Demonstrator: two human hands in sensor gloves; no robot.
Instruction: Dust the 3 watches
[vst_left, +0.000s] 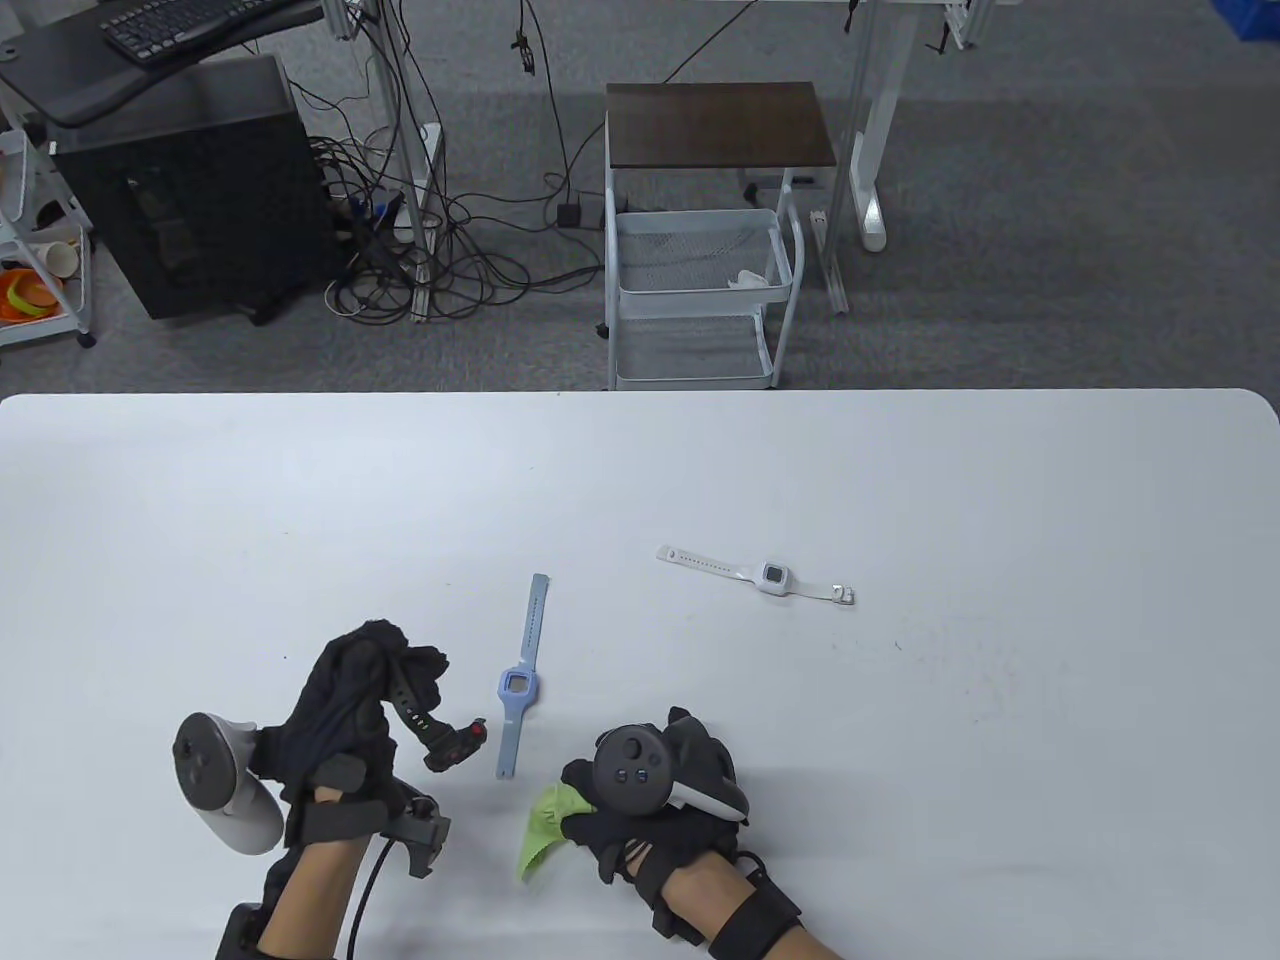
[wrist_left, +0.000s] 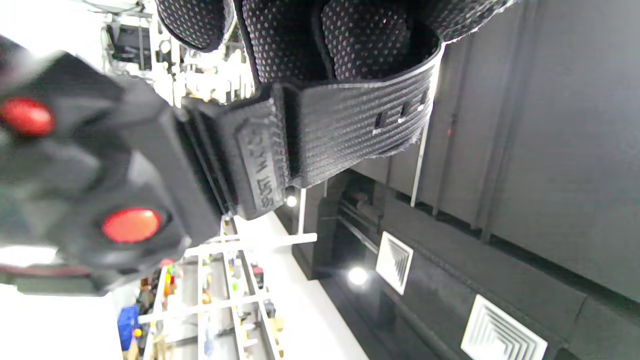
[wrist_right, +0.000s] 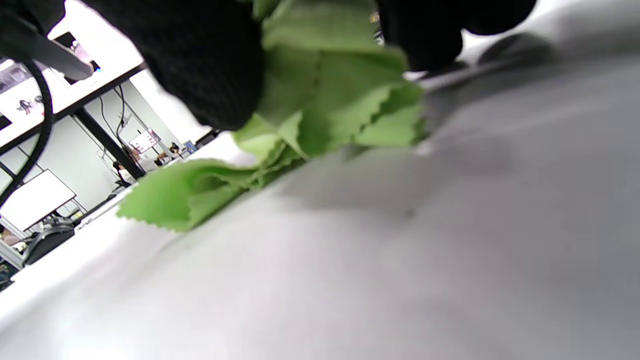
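A person's left hand (vst_left: 340, 700), gloved in black with a tracker strapped to its back, grips the strap of a black watch (vst_left: 440, 735) above the white table (vst_left: 900, 480), fingers curled round the band so that the case with its red buttons hangs out to the right of the hand. The right hand (vst_left: 650, 790), low on the table just right of it, clutches a crumpled green cloth (vst_left: 545, 825), whose loose corner trails out to the left onto the tabletop. The left wrist view alone shows the grip up close: dotted glove fingers (wrist_left: 365, 40) wrapped over the ribbed band, raised lettering on the strap's end and two red buttons on the blurred case (wrist_left: 100, 200). The right wrist view alone shows the cloth's (wrist_right: 320, 115) zigzag-cut edge bunched between the dark fingers (wrist_right: 210, 65), its lower fold touching the table. Only the table view takes in the other two watches: a light blue watch (vst_left: 520, 685) lies flat between the two hands, just beside the black one's case, its strap running away from the person; a white watch (vst_left: 775, 577) lies stretched out farther back and to the right, well apart from both hands.
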